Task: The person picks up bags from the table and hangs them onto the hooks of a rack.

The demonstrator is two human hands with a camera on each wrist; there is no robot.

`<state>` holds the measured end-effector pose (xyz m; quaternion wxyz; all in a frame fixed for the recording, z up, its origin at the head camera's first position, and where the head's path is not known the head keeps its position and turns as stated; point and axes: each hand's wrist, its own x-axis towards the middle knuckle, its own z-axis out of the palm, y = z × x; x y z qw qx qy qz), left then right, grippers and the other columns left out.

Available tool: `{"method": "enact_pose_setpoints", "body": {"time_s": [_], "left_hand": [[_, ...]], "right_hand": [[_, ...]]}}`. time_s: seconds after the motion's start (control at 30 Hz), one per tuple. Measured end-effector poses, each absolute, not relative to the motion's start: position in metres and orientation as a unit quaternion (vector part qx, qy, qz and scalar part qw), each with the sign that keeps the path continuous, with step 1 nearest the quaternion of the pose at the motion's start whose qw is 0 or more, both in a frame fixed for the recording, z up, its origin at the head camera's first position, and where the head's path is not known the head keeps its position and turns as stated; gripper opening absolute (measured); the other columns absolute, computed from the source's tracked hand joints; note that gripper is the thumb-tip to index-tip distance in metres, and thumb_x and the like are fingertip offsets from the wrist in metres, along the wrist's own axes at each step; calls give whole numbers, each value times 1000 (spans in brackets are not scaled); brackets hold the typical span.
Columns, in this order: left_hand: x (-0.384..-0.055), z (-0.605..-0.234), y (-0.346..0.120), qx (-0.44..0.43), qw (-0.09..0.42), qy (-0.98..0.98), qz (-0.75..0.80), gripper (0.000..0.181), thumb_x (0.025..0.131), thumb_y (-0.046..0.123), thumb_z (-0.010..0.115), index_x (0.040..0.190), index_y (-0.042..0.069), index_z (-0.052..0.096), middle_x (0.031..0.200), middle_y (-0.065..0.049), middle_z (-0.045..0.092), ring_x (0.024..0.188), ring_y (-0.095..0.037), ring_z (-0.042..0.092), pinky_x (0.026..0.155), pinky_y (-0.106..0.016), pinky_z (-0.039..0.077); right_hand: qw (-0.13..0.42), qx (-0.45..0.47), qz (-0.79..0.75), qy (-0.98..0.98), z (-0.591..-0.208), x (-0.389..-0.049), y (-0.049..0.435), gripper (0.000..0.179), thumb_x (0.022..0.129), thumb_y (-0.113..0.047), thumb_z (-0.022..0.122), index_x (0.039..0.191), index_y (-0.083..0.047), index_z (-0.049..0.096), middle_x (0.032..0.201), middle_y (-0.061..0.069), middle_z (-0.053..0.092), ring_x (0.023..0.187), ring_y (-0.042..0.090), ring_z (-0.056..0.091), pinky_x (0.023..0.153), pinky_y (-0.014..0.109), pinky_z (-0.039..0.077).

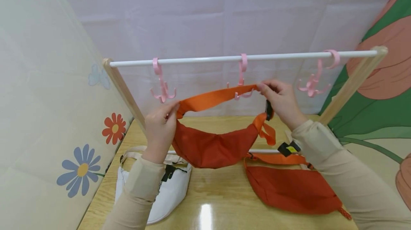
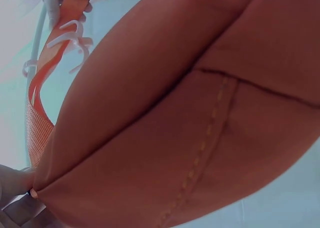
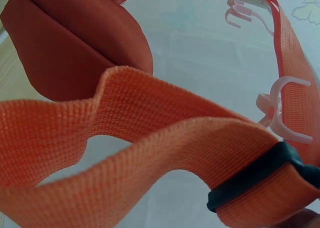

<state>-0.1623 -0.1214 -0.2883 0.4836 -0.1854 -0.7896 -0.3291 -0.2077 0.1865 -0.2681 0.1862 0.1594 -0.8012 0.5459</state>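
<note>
A red waist bag (image 1: 215, 148) hangs in the air between both hands, its orange strap (image 1: 205, 101) stretched above it. My left hand (image 1: 160, 128) pinches the strap where it meets the bag's left corner. With thumb and fingers, my right hand (image 1: 280, 100) pinches the strap's other end, above a black buckle (image 1: 269, 110). The strap passes at the middle pink hook (image 1: 243, 65), whose lower prongs show in front of it. In the right wrist view, a black strap slider (image 3: 250, 178) sits on the orange webbing, near a pink prong (image 3: 272, 108).
A white rail (image 1: 205, 59) on wooden posts (image 1: 350, 87) also carries a left pink hook (image 1: 162, 83) and a right pink hook (image 1: 313, 82). On the wooden table (image 1: 212, 194) lie a white bag (image 1: 173, 194) at left and another red bag (image 1: 292, 189) at right.
</note>
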Motion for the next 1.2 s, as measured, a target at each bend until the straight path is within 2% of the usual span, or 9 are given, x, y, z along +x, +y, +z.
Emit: {"method": "enact_pose_setpoints", "body": {"time_s": [0.33,0.53,0.93,1.07,1.2], "left_hand": [[-163,-297,-119,-178,490,-786,-333,10,81,-8,70,90,-6,75,82,-17,72,65,-30,67,59,-44,53],[-160,-306,-117,-172,466,-791,-357,12,82,-8,70,92,-7,74,85,-18,72,72,-32,69,65,-45,55],[-159,-329,-110,-176,431,-790,-399,11,81,-10,70,92,-8,73,85,-18,72,65,-28,67,59,-41,56],[-159,-335,-106,-171,420,-790,-413,11,82,-11,69,91,-8,73,85,-19,72,64,-29,67,58,-40,56],[-159,-340,-103,-158,404,-793,-428,12,82,-11,69,93,-9,73,86,-20,72,66,-29,68,58,-40,57]], "right_hand": [[176,146,550,-803,-271,-207,187,34,98,-23,59,108,8,66,83,-10,61,81,13,54,70,22,45],[168,136,555,-803,-274,-206,186,35,98,-24,60,110,8,65,85,-10,62,81,12,56,70,21,46],[146,123,567,-801,-284,-207,181,38,97,-23,62,119,8,58,89,-6,62,83,11,59,74,17,48],[137,123,575,-797,-286,-207,179,41,97,-22,62,123,8,55,94,-2,62,84,6,61,76,16,49],[115,120,585,-794,-288,-206,178,45,97,-22,61,129,8,50,104,10,62,86,4,61,77,15,49]]}}
